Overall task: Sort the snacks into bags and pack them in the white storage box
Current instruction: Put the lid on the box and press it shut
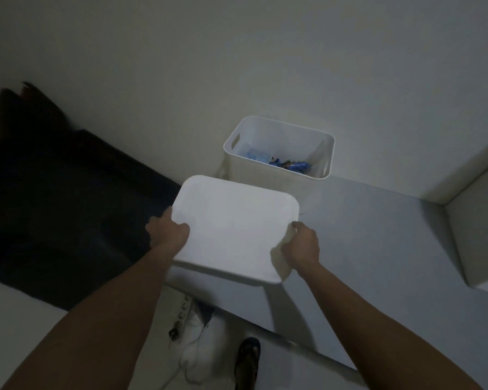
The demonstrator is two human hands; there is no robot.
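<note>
A dark cloth (54, 198) is seen left of the white lid (231, 235). The lid is gripped at its left edge by the left hand (168, 230) and at its right edge by the right hand (302, 244), above the grey surface (378, 249). Beyond the lid, the white storage box (279, 153) stands lidless against the wall, with bagged snacks (279, 163) inside.

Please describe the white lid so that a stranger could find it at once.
Start at the grey table. An open white box stands at its far edge; nearer, both hands hold the lid. It alone is flat.
</note>
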